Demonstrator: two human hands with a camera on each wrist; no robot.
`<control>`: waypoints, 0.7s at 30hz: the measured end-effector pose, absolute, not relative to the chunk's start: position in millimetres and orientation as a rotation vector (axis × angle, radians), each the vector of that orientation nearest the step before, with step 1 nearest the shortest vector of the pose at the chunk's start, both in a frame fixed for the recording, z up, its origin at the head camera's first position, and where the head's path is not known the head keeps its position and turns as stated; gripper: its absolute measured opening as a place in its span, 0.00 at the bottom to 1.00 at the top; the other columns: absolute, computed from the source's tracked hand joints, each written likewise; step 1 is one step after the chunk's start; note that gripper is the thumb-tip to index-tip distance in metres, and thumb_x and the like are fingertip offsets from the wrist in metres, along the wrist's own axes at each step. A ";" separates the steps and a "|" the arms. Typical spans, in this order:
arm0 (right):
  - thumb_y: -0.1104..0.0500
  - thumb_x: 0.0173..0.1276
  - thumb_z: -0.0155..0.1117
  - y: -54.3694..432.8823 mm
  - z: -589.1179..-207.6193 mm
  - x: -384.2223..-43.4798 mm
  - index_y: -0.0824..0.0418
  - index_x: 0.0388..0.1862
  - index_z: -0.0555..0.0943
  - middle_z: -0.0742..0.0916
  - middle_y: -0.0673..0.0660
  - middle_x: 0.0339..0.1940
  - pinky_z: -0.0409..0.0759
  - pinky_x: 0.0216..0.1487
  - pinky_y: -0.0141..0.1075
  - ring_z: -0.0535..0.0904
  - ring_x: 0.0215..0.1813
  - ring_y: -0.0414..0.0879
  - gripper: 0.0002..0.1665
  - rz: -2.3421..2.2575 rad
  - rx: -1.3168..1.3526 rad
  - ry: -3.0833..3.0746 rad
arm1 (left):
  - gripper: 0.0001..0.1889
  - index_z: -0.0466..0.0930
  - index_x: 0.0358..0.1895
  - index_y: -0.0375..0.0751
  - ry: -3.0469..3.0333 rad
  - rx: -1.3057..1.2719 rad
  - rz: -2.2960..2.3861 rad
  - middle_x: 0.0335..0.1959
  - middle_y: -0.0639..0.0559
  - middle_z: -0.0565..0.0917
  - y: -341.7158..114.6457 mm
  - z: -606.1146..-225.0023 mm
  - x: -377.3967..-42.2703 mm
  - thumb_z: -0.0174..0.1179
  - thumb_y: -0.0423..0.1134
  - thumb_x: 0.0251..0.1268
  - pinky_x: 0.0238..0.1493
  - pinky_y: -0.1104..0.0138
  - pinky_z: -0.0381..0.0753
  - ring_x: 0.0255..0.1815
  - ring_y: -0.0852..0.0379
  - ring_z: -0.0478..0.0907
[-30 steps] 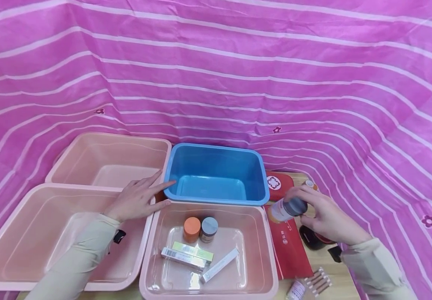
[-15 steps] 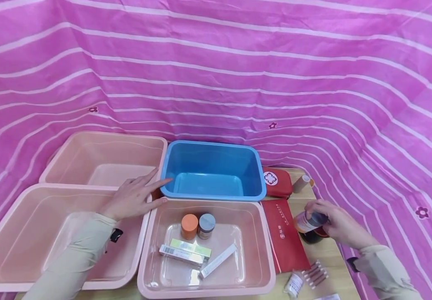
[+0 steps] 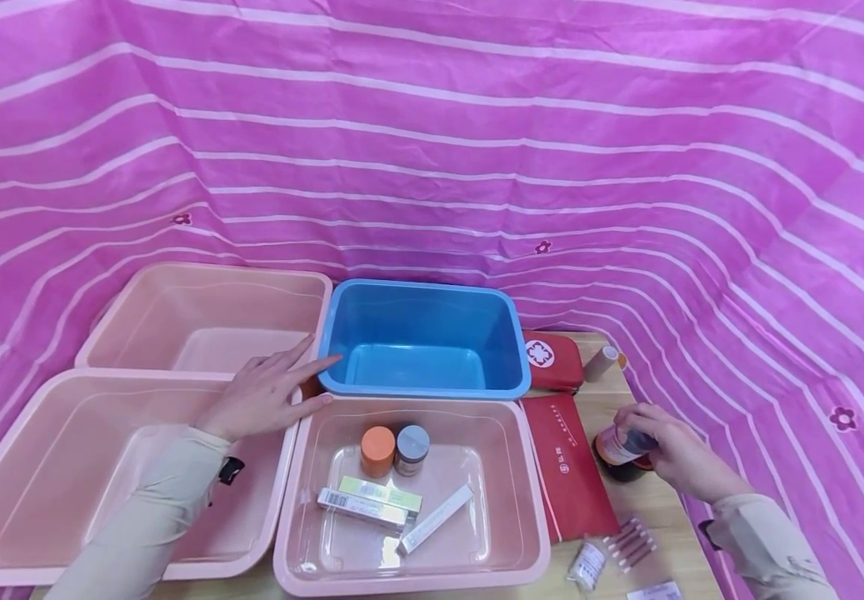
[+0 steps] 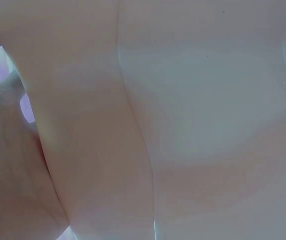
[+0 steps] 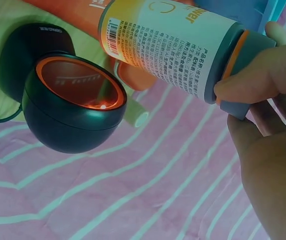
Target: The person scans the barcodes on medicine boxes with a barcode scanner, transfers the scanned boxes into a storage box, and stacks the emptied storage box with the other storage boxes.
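Note:
My right hand [image 3: 675, 450] grips a supplement bottle [image 5: 167, 45] by its dark grey cap. Its label is white and yellow with dense print, and the bottle tilts sideways. In the head view, the bottle overlaps a black rounded device [image 5: 75, 107] with an orange ring, on the table's right side. My left hand [image 3: 262, 400] rests with fingers extended over the rims where the pink bins meet, its index finger reaching the corner of the blue bin [image 3: 424, 392]. In the left wrist view, a pale pink bin wall fills most of the picture.
The front pink bin [image 3: 412, 583] holds an orange-capped jar [image 3: 378, 450], a grey-capped jar [image 3: 412, 448] and several slim boxes. To its right lie a red folder [image 3: 570, 475], a red zip case [image 3: 555, 362], a small bag [image 3: 586, 567] and several brown sticks [image 3: 630, 544].
My right hand has carried the bottle rightward, from over the red folder to over the black device. My left hand keeps its place on the rims; the head view has shifted slightly.

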State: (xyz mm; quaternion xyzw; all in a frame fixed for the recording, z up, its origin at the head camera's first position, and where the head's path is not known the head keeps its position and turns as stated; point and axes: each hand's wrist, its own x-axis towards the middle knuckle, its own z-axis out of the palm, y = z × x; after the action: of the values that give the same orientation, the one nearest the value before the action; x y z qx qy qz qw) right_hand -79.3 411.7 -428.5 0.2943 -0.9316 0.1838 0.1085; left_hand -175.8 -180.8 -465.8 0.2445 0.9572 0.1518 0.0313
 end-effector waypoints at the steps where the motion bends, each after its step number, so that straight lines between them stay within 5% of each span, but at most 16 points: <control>1: 0.88 0.24 0.60 412.2 -429.4 -79.8 0.61 0.47 0.86 0.86 0.54 0.49 0.60 0.62 0.11 0.79 0.53 0.38 0.45 0.540 0.880 -2.733 | 0.37 0.60 0.80 0.70 2.947 0.751 0.469 0.84 0.42 0.54 -180.9 -465.9 -175.7 0.55 0.70 0.69 0.72 0.32 0.63 0.79 0.30 0.60; 11: 0.86 0.25 0.63 414.9 -430.8 -78.7 0.59 0.47 0.85 0.87 0.54 0.49 0.59 0.62 0.11 0.80 0.52 0.42 0.44 0.473 0.839 -2.758 | 0.37 0.59 0.80 0.71 2.945 0.734 0.479 0.85 0.43 0.53 -181.5 -466.2 -176.0 0.54 0.70 0.69 0.72 0.33 0.62 0.78 0.30 0.61; 21: 0.84 0.31 0.64 391.0 -404.6 -84.9 0.54 0.48 0.85 0.83 0.51 0.52 0.66 0.57 0.13 0.75 0.55 0.36 0.42 0.561 0.933 -2.780 | 0.37 0.60 0.80 0.70 2.933 0.709 0.490 0.85 0.43 0.53 -180.2 -464.4 -175.2 0.54 0.71 0.68 0.73 0.32 0.61 0.79 0.30 0.60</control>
State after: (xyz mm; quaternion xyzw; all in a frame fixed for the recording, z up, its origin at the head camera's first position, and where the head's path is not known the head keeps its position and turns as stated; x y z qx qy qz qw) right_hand -84.9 391.0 -404.6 0.3117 -0.9283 0.1872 0.0779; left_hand -175.2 -180.2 -464.4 0.2317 0.9586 0.1602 0.0422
